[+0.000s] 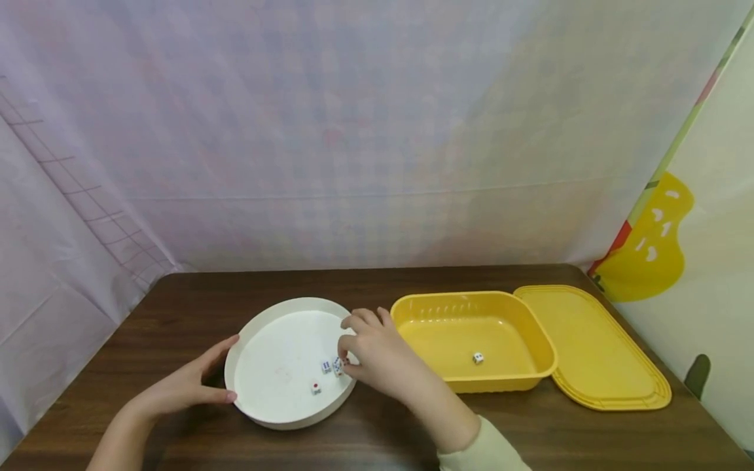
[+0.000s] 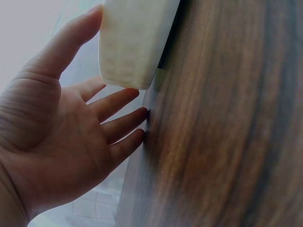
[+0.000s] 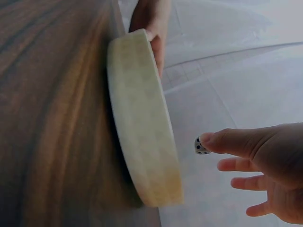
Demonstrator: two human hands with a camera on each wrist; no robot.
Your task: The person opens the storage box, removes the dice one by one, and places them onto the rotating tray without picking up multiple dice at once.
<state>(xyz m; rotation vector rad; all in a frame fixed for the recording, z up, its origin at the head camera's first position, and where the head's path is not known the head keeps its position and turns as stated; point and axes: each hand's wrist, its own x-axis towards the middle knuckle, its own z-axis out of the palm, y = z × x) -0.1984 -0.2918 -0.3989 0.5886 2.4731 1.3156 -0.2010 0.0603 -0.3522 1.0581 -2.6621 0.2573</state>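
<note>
A round white tray with a low wall holds several small white dice, one with a red pip near its front. My left hand is at the tray's left side, thumb and fingers spread along the outer wall. In the left wrist view its fingers are nearly straight, thumb at the wall's upper edge. Over the tray's right rim, my right hand pinches a die between thumb and fingertips. The right wrist view shows this die at the thumb tip, with dark pips.
A yellow rectangular container stands right of the tray, with one die on its floor. Its yellow lid lies flat beside it at the far right. Everything rests on a dark wooden table, with a curtain behind.
</note>
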